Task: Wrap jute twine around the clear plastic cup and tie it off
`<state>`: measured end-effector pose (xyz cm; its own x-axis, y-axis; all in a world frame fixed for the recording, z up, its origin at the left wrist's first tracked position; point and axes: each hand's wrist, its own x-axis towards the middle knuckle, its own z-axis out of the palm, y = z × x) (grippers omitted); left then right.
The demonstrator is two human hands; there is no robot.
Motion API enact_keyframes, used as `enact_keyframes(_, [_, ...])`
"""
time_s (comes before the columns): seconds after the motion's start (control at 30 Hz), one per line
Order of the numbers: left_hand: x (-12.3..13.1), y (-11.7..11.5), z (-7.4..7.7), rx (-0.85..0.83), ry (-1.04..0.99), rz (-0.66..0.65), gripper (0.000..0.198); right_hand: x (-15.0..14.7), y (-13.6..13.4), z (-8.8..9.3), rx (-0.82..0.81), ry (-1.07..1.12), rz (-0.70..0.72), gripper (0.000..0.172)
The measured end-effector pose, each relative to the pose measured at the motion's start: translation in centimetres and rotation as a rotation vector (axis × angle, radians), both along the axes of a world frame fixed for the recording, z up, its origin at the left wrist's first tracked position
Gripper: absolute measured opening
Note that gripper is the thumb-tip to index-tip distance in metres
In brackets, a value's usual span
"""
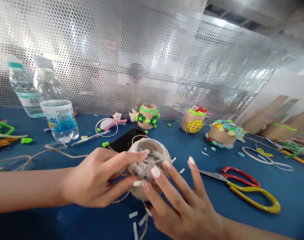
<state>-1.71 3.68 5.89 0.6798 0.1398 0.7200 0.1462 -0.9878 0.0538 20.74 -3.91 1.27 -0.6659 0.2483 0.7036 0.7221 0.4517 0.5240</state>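
A clear, rounded jar (pixel 161 149) sits low in the middle, with brownish twine around part of its side. My left hand (pixel 102 178) grips it from the left, index finger stretched across the top and thumb pressed on the front. Spread fingers of my right hand (pixel 179 200) rest their tips against the front and right side; the little finger stands off it. A length of twine (pixel 145 221) hangs below the jar, and more twine (pixel 67 154) trails to the left. White strips (pixel 135 230) lie on the table near the jar.
Red-and-yellow scissors (pixel 253 190) lie at right, blades toward the jar. Behind are a dark phone (pixel 125 139), decorated twine jars (pixel 148 121), (pixel 193 122) and a decorated bowl (pixel 221 136). Bottles (pixel 27 96) and a cut bottle (pixel 60 120) stand left, before a perforated metal panel (pixel 104 66).
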Motion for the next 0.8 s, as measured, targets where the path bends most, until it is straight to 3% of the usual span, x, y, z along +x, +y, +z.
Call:
enact_keyframes(0.17, [1.1,0.1,-0.2,0.013,-0.066,-0.045,0.034,0.0,-0.4,0.6,0.024,-0.17,0.016,0.04])
enact_keyframes(0.27, [1.1,-0.1,-0.2,-0.022,-0.065,-0.047,0.034,0.1,-0.5,0.8,0.069,-0.137,0.002,0.045])
enact_keyframes(0.47, [0.5,-1.7,0.5,-0.192,0.065,0.193,0.038,2.2,-0.1,1.1,0.085,-0.07,-0.138,0.045])
enact_keyframes(0.6, [0.6,-3.4,1.0,-0.235,0.124,0.403,0.043,3.6,-0.6,1.9,-0.141,0.062,-0.335,0.052])
enact_keyframes(0.67, [0.7,-4.3,1.2,-0.246,0.137,0.466,0.044,3.0,-0.8,2.9,-0.201,0.143,-0.393,0.056])
enact_keyframes(0.8, [0.9,-5.3,1.2,-0.316,0.11,0.512,0.045,-0.7,-0.5,4.9,-0.154,0.207,-0.396,0.058])
